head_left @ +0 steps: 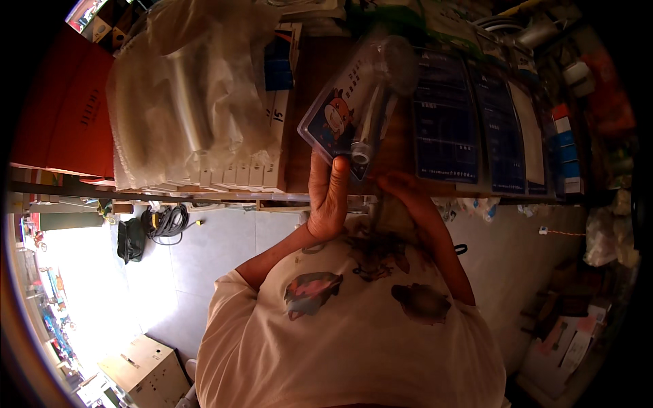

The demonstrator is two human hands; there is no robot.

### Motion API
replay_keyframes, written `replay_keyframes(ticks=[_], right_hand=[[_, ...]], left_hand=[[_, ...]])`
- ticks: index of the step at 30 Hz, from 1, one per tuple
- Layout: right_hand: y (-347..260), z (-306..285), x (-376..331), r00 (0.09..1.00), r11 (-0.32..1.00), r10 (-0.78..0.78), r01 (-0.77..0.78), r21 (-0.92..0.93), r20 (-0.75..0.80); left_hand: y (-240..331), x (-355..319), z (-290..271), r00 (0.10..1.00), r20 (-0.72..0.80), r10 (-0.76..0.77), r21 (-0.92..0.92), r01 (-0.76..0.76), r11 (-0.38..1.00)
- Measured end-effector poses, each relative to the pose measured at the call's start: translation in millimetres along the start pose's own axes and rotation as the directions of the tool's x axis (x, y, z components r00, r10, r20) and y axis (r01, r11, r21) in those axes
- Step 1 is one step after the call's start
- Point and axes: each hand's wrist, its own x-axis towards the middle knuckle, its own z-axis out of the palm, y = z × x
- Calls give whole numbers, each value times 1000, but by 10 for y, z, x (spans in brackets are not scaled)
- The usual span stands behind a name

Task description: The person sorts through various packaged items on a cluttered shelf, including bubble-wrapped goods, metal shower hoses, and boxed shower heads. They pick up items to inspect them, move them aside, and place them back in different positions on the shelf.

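Observation:
My left hand (329, 194) is closed on the lower edge of a clear blister pack (316, 126), its fingers behind and thumb in front. A dark card with a cartoon cow shows through the plastic. Inside lies what looks like a hand shower (371, 126), with a round head at the far end and a tubular handle toward me; the head end is blurred. My right hand (401, 185) is just right of the pack's lower corner, at the table's near edge. It is dark and smeared, so its fingers cannot be made out clearly.
A bubble-wrapped bundle (194, 102) lies over white boxes (255, 175) at left, beside a red box (61, 102). Dark blue packs (445, 122) lie at right on the wooden table (306, 180). A cable coil (169, 224) and a pale cabinet (146, 370) stand on the floor.

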Motion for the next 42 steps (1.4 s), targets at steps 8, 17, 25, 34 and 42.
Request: replay_keyframes(ticks=[8, 17, 25, 34, 42], right_hand=[[-61, 72, -128, 964, 991, 66, -34, 127, -257], [166, -90, -64, 967, 989, -144, 145, -13, -211], [202, -30, -24, 965, 981, -165, 181, 63, -203], [161, 21, -45, 958, 986, -166, 168, -13, -235], [192, -19, -1, 956, 981, -188, 173, -84, -226]], left_hand=[[-50, -28, -347, 976, 24, -216, -54, 217, 975], [-108, -49, -392, 927, -57, -371, -143, 361, 922], [-81, 24, -340, 951, -8, -308, -265, 295, 918], [-137, 112, -377, 952, -2, -308, -268, 296, 917], [-134, 159, -377, 958, 27, -284, -287, 280, 916]])
